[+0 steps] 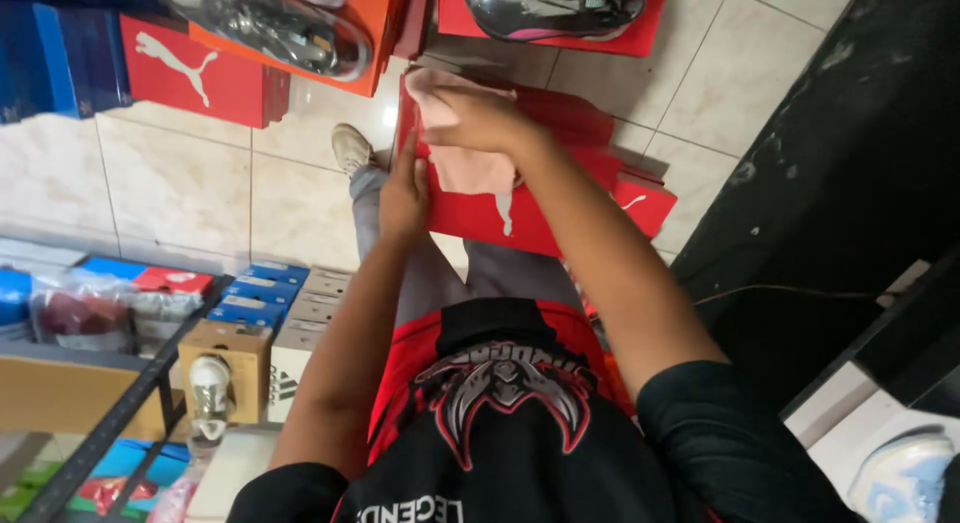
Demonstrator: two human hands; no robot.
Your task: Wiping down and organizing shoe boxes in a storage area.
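Right hand: the right hand (475, 118) lies palm down on a pink cloth (470, 163), fingers curled over it, pressing it onto the top of a red shoebox (540, 198); it grips the cloth rather than the box.
Left hand: the left hand (403, 198) is flat and open, fingers straight, braced against the left edge of the shoebox.
Shoebox: it rests on the person's lap, over the grey trousers (430, 273), with its far corner out past the knees above the tiled floor (180, 183). A second red box or lid (640, 198) sticks out under its right edge; which of the two it is I cannot tell.
Cloth: it lies near the far left corner of the box top, partly hidden by the right hand.
Foot: a pale shoe (350, 146) on the floor just past the box's left edge.
Around: more red and orange boxes with dark shoes (560, 8) on them along the top of the view, blue boxes (260, 293) and a wire rack (110, 423) at the lower left, a dark counter (830, 183) at the right.
Risk, slip: in my judgement the box is only propped on the legs and steadied from one side, so a hard push of the cloth towards the right could slide it off the lap.
Risk, lid: pressure near a corner could dent the cardboard or tip the box.
Risk, cloth: loosely bunched, it could slip out from under the palm and drop to the floor.
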